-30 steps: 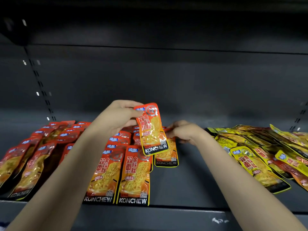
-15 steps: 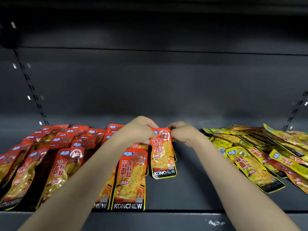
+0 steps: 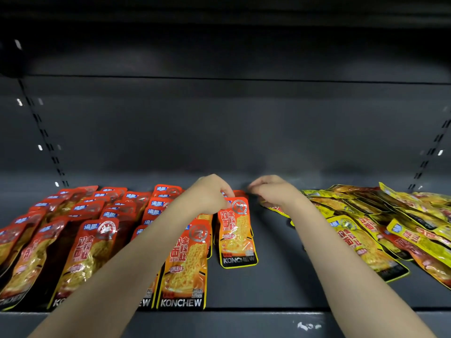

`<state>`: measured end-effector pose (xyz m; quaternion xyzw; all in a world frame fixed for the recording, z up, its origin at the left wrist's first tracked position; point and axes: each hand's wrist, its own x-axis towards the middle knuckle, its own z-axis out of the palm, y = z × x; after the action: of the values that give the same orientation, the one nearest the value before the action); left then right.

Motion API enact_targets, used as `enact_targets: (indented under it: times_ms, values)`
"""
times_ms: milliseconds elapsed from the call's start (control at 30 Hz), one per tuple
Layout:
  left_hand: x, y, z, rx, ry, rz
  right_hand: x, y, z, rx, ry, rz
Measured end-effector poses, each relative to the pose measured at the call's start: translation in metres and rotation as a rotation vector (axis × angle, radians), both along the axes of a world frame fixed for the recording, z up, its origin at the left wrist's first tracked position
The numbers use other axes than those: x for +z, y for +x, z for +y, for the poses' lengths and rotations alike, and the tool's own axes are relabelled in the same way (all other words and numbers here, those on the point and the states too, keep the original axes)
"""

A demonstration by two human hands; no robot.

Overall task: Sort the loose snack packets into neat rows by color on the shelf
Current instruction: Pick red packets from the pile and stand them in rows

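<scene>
Head view: left hand (image 3: 207,196) apparently on orange packet (image 3: 236,236), shelf (image 3: 280,276).

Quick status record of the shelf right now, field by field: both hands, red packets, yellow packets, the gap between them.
left hand: fingers on top edge of the rightmost red packet, which lies flat
right hand: fingers curled at the shelf's rear; what they hold is hidden
red packets: overlapping rows, left side
yellow packets: loose untidy pile, right side
shelf: bare strip separates the two colours
</scene>
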<state>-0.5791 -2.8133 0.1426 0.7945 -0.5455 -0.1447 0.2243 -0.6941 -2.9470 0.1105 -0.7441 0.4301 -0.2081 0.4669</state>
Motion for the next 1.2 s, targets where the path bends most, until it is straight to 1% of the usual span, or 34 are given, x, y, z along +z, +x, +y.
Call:
enact_targets:
  times_ms: [167, 300, 567, 667, 800, 867, 1000, 1067, 1200]
  values:
    - [-0.009, -0.001, -0.003, -0.025, 0.025, -0.083, -0.004, -0.008, -0.004, -0.033, -0.129, 0.043]
    - [-0.013, -0.001, -0.004, -0.033, 0.037, -0.116, -0.005, -0.012, -0.008, -0.081, -0.148, 0.030]
    - [-0.015, -0.005, -0.006, 0.019, 0.007, -0.068, -0.006, -0.013, -0.008, -0.096, -0.195, 0.084]
    - [-0.012, -0.009, -0.005, 0.038, -0.049, -0.088, -0.003, -0.014, -0.005, -0.094, -0.230, 0.067]
    - [-0.005, -0.022, -0.006, 0.026, -0.147, -0.112, 0.009, -0.022, 0.004, -0.105, -0.313, -0.043]
    - [0.000, -0.030, -0.009, 0.022, -0.202, -0.109, 0.019, -0.034, 0.007, -0.128, -0.389, -0.092]
    - [0.006, -0.053, -0.018, 0.026, -0.317, -0.060, 0.032, -0.082, 0.010, -0.150, -0.536, -0.107]
    - [0.006, -0.073, -0.023, -0.013, -0.364, -0.055, 0.033, -0.108, 0.009, -0.146, -0.548, -0.124]
    - [0.000, -0.128, -0.037, -0.108, -0.437, -0.020, 0.029, -0.160, 0.005, -0.151, -0.492, -0.156]
